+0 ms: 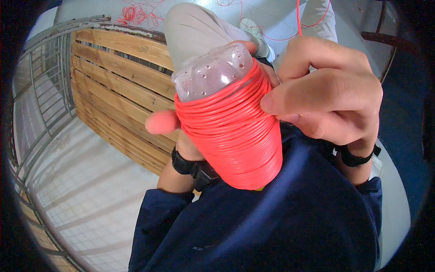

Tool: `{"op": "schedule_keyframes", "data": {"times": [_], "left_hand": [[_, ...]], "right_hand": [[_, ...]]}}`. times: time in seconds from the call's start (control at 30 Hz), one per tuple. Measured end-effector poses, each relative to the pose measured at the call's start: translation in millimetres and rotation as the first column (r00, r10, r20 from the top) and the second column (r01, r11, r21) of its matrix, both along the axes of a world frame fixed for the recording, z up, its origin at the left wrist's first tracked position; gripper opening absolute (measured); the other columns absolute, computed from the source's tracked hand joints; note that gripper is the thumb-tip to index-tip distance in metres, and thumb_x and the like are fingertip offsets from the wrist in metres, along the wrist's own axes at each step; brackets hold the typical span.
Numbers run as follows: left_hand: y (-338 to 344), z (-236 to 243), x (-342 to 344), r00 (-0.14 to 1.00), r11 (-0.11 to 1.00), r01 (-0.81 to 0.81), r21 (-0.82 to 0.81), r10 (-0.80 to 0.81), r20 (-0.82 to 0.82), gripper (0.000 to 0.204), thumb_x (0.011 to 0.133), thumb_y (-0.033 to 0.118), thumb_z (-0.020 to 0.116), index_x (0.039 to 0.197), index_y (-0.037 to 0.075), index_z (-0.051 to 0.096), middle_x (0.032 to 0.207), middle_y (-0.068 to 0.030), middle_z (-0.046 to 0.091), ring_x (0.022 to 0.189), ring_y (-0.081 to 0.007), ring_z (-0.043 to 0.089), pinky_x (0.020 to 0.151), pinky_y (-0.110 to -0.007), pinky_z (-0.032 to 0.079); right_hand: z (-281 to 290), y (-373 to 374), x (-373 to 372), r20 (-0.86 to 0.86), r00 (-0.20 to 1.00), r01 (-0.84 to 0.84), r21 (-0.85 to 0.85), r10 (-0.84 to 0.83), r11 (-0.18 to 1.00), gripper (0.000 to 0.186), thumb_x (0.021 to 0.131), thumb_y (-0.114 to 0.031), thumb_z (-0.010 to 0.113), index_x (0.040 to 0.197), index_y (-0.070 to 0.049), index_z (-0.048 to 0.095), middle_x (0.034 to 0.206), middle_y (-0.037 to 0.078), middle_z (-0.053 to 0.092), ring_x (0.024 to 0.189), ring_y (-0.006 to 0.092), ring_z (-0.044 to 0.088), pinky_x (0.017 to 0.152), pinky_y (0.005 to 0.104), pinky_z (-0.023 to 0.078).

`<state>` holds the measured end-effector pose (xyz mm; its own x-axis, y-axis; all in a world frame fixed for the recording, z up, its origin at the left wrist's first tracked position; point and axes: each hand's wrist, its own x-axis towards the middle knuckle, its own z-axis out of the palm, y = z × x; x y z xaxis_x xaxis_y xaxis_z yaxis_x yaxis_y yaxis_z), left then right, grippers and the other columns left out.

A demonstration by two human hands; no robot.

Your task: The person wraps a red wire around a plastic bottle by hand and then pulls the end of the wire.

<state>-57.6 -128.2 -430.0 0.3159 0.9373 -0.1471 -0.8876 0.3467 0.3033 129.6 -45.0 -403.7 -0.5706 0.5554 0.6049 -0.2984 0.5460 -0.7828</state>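
Note:
A clear plastic bottle (213,72) is tilted in front of me, its ridged base toward the top of the view and droplets on its surface. Red cord (231,131) is wound in tight turns around most of its length; the turns nearest the base lie looser. My left hand (164,122) is closed around the bottle from behind, with one fingertip showing at its left side and the rest mostly hidden. My right hand (331,90) pinches at the wound cord on the bottle's right side. A strand of cord rises from behind this hand to the upper edge.
Loose red cord (134,14) lies tangled on the floor at the top left, with more strands trailing across the floor. A slatted wooden bench (113,77) with a metal frame (41,90) stands at my left. My bent leg (195,27) is beyond the bottle.

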Motion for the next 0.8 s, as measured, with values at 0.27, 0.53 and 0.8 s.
{"op": "schedule_keyframes", "data": {"times": [0.27, 0.53, 0.8], "left_hand": [[13, -4, 1, 0.997, 1.000, -0.016, 0.023, 0.018, -0.071, 0.130, 0.059, 0.089, 0.054, 0.136, -0.014, 0.037, 0.115, -0.0234, 0.061, 0.103, -0.0284, 0.062, 0.090, -0.037, 0.052], [15, -10, 1, 0.997, 0.999, -0.032, 0.031, 0.034, -0.073, 0.135, 0.054, 0.091, 0.056, 0.137, -0.014, 0.036, 0.116, -0.0237, 0.060, 0.104, -0.0287, 0.062, 0.090, -0.037, 0.052], [21, -1, -3, 0.995, 0.999, -0.026, 0.034, 0.029, -0.097, 0.133, 0.054, 0.089, 0.058, 0.137, -0.013, 0.037, 0.117, -0.0234, 0.060, 0.105, -0.0291, 0.061, 0.091, -0.038, 0.052]], "right_hand": [[-5, -1, -2, -0.032, 0.999, 0.034, -0.051, -0.035, 0.998, 0.018, 0.081, -0.014, 0.069, 0.090, 0.001, 0.070, 0.077, 0.014, 0.059, 0.059, 0.0188, 0.055, 0.051, 0.0278, 0.042], [-3, 4, 4, -0.025, 0.999, 0.030, -0.064, -0.032, 0.997, 0.017, 0.081, -0.013, 0.069, 0.090, 0.002, 0.069, 0.079, 0.015, 0.060, 0.059, 0.0191, 0.055, 0.052, 0.0286, 0.043], [8, 7, 2, 0.047, 0.998, -0.037, -0.014, 0.038, 0.999, 0.017, 0.084, -0.012, 0.066, 0.092, 0.003, 0.069, 0.080, 0.016, 0.062, 0.059, 0.0182, 0.057, 0.049, 0.0274, 0.043]]}}
